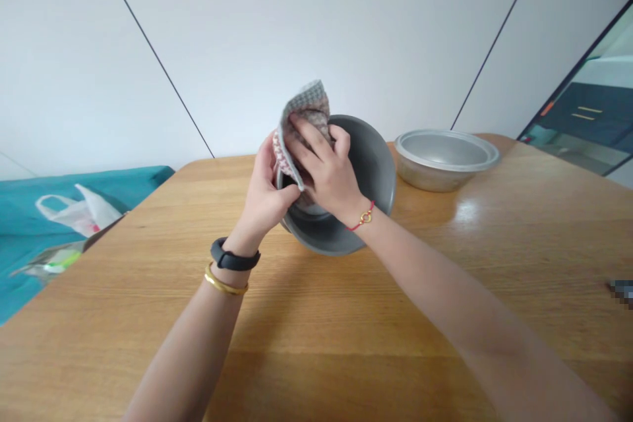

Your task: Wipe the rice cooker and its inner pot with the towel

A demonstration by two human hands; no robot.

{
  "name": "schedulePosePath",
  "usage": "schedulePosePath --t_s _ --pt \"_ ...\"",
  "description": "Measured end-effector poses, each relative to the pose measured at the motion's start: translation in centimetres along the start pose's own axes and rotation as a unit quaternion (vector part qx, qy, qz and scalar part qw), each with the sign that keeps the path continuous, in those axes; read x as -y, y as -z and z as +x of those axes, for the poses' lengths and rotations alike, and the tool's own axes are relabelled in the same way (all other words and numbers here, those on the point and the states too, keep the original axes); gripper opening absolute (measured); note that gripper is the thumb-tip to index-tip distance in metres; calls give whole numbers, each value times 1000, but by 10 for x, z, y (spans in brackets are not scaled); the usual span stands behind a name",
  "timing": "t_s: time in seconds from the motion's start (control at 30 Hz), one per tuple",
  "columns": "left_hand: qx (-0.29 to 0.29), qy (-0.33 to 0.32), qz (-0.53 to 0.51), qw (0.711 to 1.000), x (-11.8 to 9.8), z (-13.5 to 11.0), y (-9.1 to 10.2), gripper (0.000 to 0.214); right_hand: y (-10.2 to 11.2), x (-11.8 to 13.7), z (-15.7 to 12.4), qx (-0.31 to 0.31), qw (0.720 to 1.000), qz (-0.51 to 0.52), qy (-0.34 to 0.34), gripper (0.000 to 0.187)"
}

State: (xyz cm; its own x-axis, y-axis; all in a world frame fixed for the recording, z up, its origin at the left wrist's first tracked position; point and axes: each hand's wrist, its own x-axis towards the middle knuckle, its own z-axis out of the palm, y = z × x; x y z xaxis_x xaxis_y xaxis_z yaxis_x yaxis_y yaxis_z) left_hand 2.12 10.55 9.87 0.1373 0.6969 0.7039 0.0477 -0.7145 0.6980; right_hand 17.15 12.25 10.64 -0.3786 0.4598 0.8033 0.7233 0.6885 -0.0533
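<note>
A grey metal bowl point(372, 165) is tilted on its side over the wooden table point(316, 316), its opening facing me. My left hand point(266, 192) grips the bowl's left rim. My right hand point(324, 168) presses a checked grey and pink cloth point(306, 105) against the inside of the bowl; part of the cloth sticks up above the rim.
A second, shallower metal bowl point(446, 157) stands upright at the back right of the table. To the left, beyond the table edge, a white plastic bag point(79, 211) lies on a teal surface point(20, 237). A white wall stands behind.
</note>
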Motion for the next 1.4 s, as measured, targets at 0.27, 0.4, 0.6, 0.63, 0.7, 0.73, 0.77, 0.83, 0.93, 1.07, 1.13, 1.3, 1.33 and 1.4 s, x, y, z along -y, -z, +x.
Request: schedulePosePath --t_s 0.27,0.4,0.6,0.63,0.7,0.73,0.77,0.83,0.93,1.07,1.13,1.3,1.33,1.4 --pt "-43 44 -15 998 -6 -4 -4 72 28 -58 3 14 960 -157 -231 43" --pt "-89 44 -8 995 -3 0 -11 68 39 -81 -35 104 926 -147 -333 34" --pt "-101 59 -26 993 2 6 -11 68 56 -60 -73 23 955 -125 -269 45" --pt "-101 63 -26 993 2 7 -11 68 53 -52 -69 -8 964 -121 -238 48" --pt "-101 69 -25 992 3 7 -10 68 40 -36 -53 -2 980 -87 -179 53" --pt "-101 70 -23 992 3 7 -10 68 31 -29 -42 26 985 -66 -159 53" --pt "-102 71 -22 992 2 7 -10 68 20 -22 -31 60 986 -47 -147 53" --pt "-99 74 -21 992 2 6 -10 68 -2 -11 -13 122 982 -19 -145 52" --pt "-94 71 -16 993 0 5 -9 67 -28 5 -3 182 976 11 -120 48" --pt "-81 57 -13 995 -1 5 -8 65 -35 15 -9 241 970 24 -17 38" --pt "-72 58 -13 996 -1 5 -8 63 -30 7 -6 231 973 -3 -8 40" --pt "-72 67 -2 995 0 4 -9 63 -22 -28 5 213 962 -104 -137 48" --pt "-75 68 0 995 0 4 -9 64 -21 -31 2 220 954 -121 -166 50" --pt "-84 69 2 994 1 3 -10 63 -20 -30 -11 242 934 -153 -215 51"
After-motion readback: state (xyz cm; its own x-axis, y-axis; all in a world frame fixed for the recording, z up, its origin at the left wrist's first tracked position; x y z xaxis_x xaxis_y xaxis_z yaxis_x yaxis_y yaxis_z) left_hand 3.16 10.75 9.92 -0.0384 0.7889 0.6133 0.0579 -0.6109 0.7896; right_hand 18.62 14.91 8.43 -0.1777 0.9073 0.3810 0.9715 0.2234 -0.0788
